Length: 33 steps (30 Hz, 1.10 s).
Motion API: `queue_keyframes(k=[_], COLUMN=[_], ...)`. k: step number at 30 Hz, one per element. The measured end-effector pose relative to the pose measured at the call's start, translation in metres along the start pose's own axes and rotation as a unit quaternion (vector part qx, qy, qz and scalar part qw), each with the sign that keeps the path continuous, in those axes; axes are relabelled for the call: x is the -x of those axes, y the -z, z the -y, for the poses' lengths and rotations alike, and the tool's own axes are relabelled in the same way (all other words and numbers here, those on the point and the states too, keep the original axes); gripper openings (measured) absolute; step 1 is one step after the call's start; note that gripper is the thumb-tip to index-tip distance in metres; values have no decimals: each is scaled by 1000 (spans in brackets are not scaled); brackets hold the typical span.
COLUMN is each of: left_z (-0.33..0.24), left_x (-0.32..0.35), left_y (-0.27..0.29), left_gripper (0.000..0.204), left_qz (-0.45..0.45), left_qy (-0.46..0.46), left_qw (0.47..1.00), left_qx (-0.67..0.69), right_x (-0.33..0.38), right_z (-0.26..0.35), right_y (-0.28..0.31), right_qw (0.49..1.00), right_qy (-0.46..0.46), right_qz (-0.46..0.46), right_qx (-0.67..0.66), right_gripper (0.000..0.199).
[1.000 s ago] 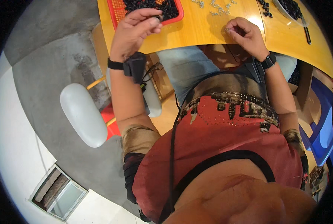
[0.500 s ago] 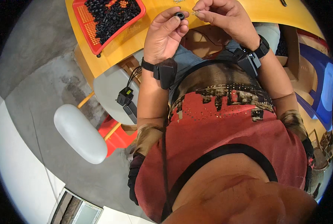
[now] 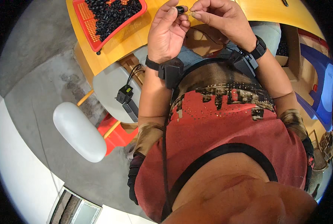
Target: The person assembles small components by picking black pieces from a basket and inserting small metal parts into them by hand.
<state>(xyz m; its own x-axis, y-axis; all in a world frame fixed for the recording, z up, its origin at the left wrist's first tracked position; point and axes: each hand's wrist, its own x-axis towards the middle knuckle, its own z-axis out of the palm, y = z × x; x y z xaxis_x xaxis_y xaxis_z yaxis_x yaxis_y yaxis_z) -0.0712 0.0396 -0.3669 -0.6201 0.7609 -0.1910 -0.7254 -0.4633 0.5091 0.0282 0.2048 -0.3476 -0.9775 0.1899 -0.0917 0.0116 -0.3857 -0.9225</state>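
Between the thumb and fingers of my left hand (image 3: 169, 31) is a small round black plastic part (image 3: 180, 10). Close beside it, my right hand (image 3: 222, 18) pinches a tiny shiny metal piece (image 3: 191, 13), too small to make out in detail. The two hands nearly meet over the near edge of the yellow table (image 3: 127, 52). To the left, a red plastic basket (image 3: 116, 33) holds a heap of small black parts (image 3: 112, 18).
One loose black part (image 3: 98, 53) lies by the basket's near corner. A grey chair with a padded armrest (image 3: 79, 132) stands at left, with a black cabled device (image 3: 125, 96) on its seat. A blue plastic stool (image 3: 323, 86) is at right. A dark slim object (image 3: 285, 3) lies on the table's far right.
Both hands have shifted slightly up. The left wrist has turned, so the black part now shows its side rather than its round, holed end. The metal piece stays close to it.
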Motion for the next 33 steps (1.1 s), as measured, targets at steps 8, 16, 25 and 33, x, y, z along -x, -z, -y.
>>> queue_keyframes(k=[8, 16, 25, 33], left_z=[4, 14, 14, 21], left_x=[1, 1, 2, 5], left_y=[-7, 6, 7, -7], left_gripper=[19, 16, 16, 17], left_qz=[-8, -2, 13, -10], left_qy=[23, 16, 11, -3], left_qw=[1000, 1000, 1000, 1000], left_qx=[-1, 1, -11, -5], right_x=[-19, 1, 0, 5], right_z=[-40, -7, -6, 3], right_y=[10, 0, -2, 1], right_qw=[931, 989, 974, 978], right_qy=[336, 116, 128, 78], right_qz=[114, -34, -61, -36], right_qx=[-89, 80, 177, 190], right_gripper=[10, 9, 10, 10])
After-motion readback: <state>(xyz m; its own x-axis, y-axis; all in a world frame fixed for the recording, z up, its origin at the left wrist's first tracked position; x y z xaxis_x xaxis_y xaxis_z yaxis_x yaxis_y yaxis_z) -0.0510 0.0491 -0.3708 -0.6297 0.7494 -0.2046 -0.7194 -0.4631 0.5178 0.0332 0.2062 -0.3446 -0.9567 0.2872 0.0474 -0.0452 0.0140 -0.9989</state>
